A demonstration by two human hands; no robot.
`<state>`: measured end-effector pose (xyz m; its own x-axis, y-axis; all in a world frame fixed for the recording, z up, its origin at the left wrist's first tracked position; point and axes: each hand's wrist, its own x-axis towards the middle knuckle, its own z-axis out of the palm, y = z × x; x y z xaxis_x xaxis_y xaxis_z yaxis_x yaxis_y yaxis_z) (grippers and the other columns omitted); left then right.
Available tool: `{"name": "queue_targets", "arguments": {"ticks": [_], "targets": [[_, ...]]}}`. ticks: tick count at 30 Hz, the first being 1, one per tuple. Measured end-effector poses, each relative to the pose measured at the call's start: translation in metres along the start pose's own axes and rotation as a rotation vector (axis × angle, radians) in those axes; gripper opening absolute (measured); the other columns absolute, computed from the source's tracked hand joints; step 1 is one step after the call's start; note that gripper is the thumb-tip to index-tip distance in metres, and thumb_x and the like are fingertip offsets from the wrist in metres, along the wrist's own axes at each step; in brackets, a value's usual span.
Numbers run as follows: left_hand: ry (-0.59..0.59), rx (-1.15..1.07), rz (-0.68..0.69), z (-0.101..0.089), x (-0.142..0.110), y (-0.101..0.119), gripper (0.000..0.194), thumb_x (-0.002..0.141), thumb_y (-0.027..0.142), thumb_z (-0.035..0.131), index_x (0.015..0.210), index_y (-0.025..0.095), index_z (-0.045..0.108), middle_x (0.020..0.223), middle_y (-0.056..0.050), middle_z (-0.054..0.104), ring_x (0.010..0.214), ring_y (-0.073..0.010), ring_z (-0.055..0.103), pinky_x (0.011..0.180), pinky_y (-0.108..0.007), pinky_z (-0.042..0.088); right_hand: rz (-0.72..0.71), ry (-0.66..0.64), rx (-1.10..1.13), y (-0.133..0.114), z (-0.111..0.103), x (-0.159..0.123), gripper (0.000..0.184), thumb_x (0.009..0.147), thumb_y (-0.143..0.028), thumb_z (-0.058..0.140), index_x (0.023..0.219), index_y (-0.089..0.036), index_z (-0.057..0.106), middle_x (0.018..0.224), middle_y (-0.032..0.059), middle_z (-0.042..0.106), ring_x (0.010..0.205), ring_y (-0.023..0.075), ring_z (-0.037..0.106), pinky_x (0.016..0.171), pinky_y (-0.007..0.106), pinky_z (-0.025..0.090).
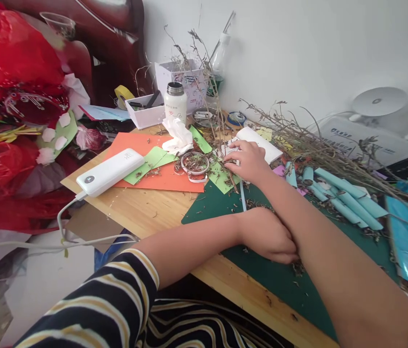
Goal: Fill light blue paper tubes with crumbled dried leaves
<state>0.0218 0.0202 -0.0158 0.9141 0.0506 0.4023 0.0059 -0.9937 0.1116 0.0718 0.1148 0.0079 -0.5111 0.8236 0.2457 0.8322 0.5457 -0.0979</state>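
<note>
Green mat (307, 297) shows between the left hand (269, 237) and the table's edge (240, 281).

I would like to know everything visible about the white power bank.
The white power bank is an elongated block with rounded edges and a smooth, plastic-looking shell. A dark round spot marks its left end; grey marks, too small to read, sit near the other. It lies flat on the wooden table, partly over orange paper, and a white cable is plugged into its left end.
</note>
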Motion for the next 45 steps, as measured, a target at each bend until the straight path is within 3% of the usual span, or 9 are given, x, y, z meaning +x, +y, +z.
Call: {"name": "queue_targets", "arguments": {"ticks": [5, 9, 12, 16, 25, 28, 33, 41, 45], "targets": [[0.215, 0.019, -0.236, -0.007, -0.009, -0.009, 0.040, 0.084, 0.040, 0.032, 0.059, 0.019, 0.055, 0.059, -0.003, 0.059, 0.059, -0.0131, 0.055, 0.053, -0.028, 0.036, 0.154, 0.131, 0.203, 0.018, 0.003, -0.018, 0.016, 0.071, -0.028, 0.050, 0.077, -0.024, 0.065, 0.115, 0.0045, 0.049, 0.104, 0.0267, 0.040, 0.081, 0.043, 0.031], [0.585, 0.050, -0.638, -0.016, -0.020, -0.022, 0.027, 0.083, 0.037, 0.035, 0.080, 0.016, 0.053, 0.067, -0.003, 0.056, 0.062, -0.0124, 0.052, 0.057, -0.025, 0.039, 0.224, 0.261, 0.401, 0.031, -0.003, -0.036, 0.013, 0.067, -0.026, 0.051, 0.071, -0.020, 0.062, 0.106, 0.0074, 0.052, 0.101, 0.0241, 0.045, 0.087, 0.042, 0.032], [0.733, 0.074, -0.873, -0.021, -0.026, -0.032, 0.031, 0.078, 0.038, 0.047, 0.096, 0.014, 0.048, 0.078, -0.005, 0.054, 0.070, -0.0141, 0.051, 0.060, -0.025, 0.041, 0.268, 0.288, 0.539, 0.037, -0.013, -0.053, 0.011, 0.065, -0.028, 0.052, 0.067, -0.019, 0.058, 0.098, 0.0075, 0.055, 0.096, 0.0219, 0.048, 0.086, 0.040, 0.034], [0.638, 0.069, -0.914, -0.023, -0.028, -0.041, 0.044, 0.072, 0.036, 0.057, 0.106, 0.012, 0.044, 0.093, -0.009, 0.053, 0.084, -0.0178, 0.050, 0.069, -0.029, 0.042, 0.357, 0.285, 0.606, 0.037, -0.022, -0.073, 0.013, 0.066, -0.030, 0.049, 0.070, -0.018, 0.055, 0.089, 0.0068, 0.056, 0.085, 0.0197, 0.051, 0.077, 0.038, 0.040], [0.506, -0.173, -0.790, -0.018, -0.018, -0.030, 0.025, 0.072, 0.021, 0.055, 0.096, 0.017, 0.052, 0.083, -0.002, 0.059, 0.061, -0.0092, 0.050, 0.056, -0.021, 0.040, 0.430, 0.137, 0.626, 0.023, -0.031, -0.099, 0.014, 0.071, -0.031, 0.046, 0.075, -0.020, 0.054, 0.074, 0.0022, 0.057, 0.064, 0.0153, 0.051, 0.058, 0.029, 0.040], [0.554, -0.270, -0.760, -0.017, -0.017, -0.030, 0.009, 0.072, 0.023, 0.054, 0.078, 0.016, 0.056, 0.073, 0.000, 0.059, 0.057, -0.0081, 0.049, 0.054, -0.020, 0.039, 0.441, 0.089, 0.541, 0.023, -0.035, -0.110, 0.015, 0.072, -0.033, 0.046, 0.076, -0.021, 0.055, 0.067, 0.0013, 0.056, 0.058, 0.0149, 0.049, 0.054, 0.029, 0.037], [0.666, -0.395, -0.887, -0.017, -0.023, -0.042, 0.014, 0.071, 0.030, 0.054, 0.071, 0.016, 0.054, 0.054, 0.003, 0.048, 0.048, -0.0076, 0.041, 0.046, -0.020, 0.034, 0.488, 0.131, 0.529, 0.029, -0.037, -0.127, 0.018, 0.074, -0.036, 0.045, 0.072, -0.021, 0.054, 0.063, 0.0009, 0.053, 0.054, 0.0133, 0.045, 0.049, 0.026, 0.034], [0.880, -0.307, -1.132, -0.031, -0.038, -0.064, 0.010, 0.068, 0.025, 0.054, 0.067, 0.017, 0.050, 0.055, 0.004, 0.047, 0.050, -0.0080, 0.042, 0.049, -0.020, 0.034, 0.633, 0.309, 0.694, 0.039, -0.029, -0.152, 0.019, 0.072, -0.037, 0.047, 0.072, -0.019, 0.054, 0.054, -0.0012, 0.050, 0.048, 0.0110, 0.042, 0.046, 0.025, 0.032], [0.855, -0.132, -1.281, -0.039, -0.053, -0.075, 0.008, 0.067, 0.024, 0.054, 0.068, 0.017, 0.050, 0.059, 0.003, 0.050, 0.054, -0.0090, 0.045, 0.052, -0.021, 0.035, 0.721, 0.370, 0.690, 0.044, -0.035, -0.162, 0.018, 0.069, -0.036, 0.052, 0.074, -0.020, 0.056, 0.057, -0.0002, 0.054, 0.049, 0.0117, 0.045, 0.048, 0.026, 0.035]]}}
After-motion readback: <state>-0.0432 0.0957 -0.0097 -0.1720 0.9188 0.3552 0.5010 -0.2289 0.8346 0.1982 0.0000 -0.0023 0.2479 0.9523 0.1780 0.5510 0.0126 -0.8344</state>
